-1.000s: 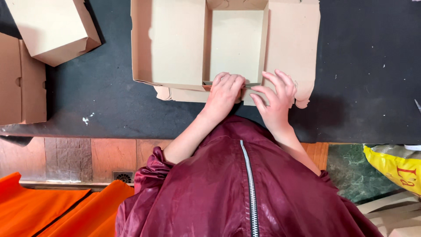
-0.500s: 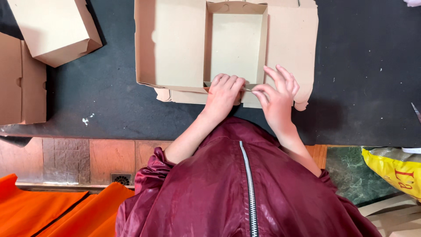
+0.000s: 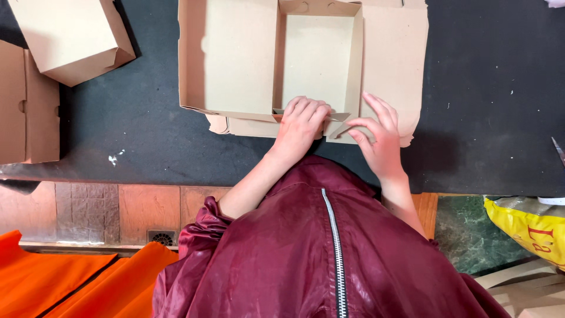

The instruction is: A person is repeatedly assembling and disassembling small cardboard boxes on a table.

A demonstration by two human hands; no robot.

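A half-folded brown cardboard box [image 3: 235, 59] lies on the dark table [image 3: 494, 88], its middle compartment walls standing and side panels lying flat. My left hand [image 3: 300, 126] presses on the box's near wall, fingers curled over its top edge. My right hand [image 3: 379, 138] pinches the near flap at the box's right corner between thumb and fingers. Both arms come out of a maroon zipped jacket [image 3: 329, 247].
A finished closed cardboard box [image 3: 70, 35] sits at the table's far left, with a flat folded one [image 3: 26, 106] beside it at the left edge. Orange fabric [image 3: 65, 282] lies lower left; a yellow bag [image 3: 529, 227] lies lower right. A tiled floor shows below the table edge.
My right hand has shifted slightly right and opened its fingers around the near flap. The left hand stays on the box's near wall.
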